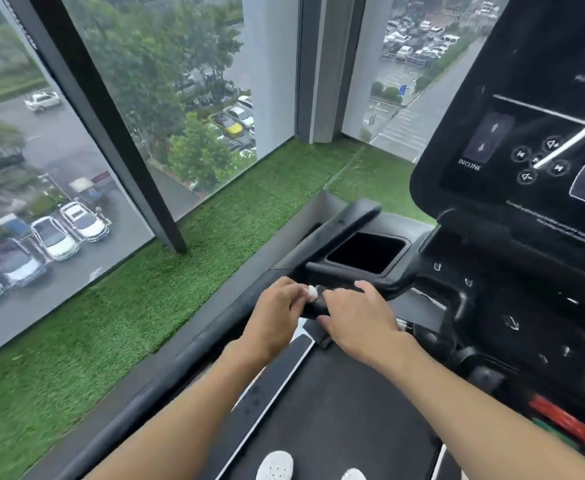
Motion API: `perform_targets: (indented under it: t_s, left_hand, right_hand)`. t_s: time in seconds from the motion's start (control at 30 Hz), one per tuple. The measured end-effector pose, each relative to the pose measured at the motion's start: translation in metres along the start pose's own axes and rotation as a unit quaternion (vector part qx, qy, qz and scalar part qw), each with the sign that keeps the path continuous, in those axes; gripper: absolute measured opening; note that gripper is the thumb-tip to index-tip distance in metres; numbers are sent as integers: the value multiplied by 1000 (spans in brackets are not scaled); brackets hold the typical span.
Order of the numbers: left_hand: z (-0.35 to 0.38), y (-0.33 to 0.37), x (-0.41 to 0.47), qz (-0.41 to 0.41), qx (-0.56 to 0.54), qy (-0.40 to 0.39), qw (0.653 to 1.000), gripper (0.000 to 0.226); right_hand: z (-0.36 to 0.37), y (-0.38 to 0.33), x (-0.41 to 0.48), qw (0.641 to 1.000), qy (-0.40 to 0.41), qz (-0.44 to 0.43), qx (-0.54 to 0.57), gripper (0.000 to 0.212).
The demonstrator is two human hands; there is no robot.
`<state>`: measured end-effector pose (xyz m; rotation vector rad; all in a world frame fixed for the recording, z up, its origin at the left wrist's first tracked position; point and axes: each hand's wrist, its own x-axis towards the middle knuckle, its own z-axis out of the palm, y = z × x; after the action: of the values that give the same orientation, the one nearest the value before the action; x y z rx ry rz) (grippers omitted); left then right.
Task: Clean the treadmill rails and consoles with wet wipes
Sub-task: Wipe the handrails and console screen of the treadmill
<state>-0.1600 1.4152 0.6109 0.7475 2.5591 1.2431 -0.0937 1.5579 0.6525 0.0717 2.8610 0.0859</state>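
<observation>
Grip check: your left hand (277,308) pinches a balled wet wipe (312,292); your right hand (356,323) curls round the treadmill handrail (339,230).

A gym or fitness room on an upper floor is shown. A treadmill (336,410) is seen underfoot, fitted with a black console (526,150) marked INCLINE beside arrow keys, and with a black handrail (339,223). The machine is set beside floor-to-ceiling windows (166,64), along which artificial turf (111,323) is laid; parked cars (55,237) are seen far below.
</observation>
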Motion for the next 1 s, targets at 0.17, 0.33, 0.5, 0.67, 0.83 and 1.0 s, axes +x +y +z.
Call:
perform_targets:
  t_s: [0.17, 0.33, 0.5, 0.67, 0.83, 1.0]
  left_hand:
    - [-5, -17, 6, 36, -7, -21, 999, 13]
    - [-8, -27, 9, 67, -11, -32, 997, 14]
    - [-6, -26, 5, 118, -14, -63, 991, 16]
    - [-4, -15, 7, 115, -11, -58, 992, 22]
    - [-6, -23, 10, 113, 11, -54, 992, 24]
    - [-2, -22, 4, 99, 41, -29, 994, 27]
  right_hand:
    - [4, -2, -1, 1000, 8, 8, -6, 37]
    - [4, -4, -1, 1000, 6, 25, 5, 41]
    - [2, -5, -2, 999, 13, 44, 16, 32]
    - [4, -7, -1, 999, 16, 51, 12, 32]
    - [3, -7, -2, 998, 24, 51, 9, 35]
    - [3, -8, -3, 998, 27, 53, 6, 34]
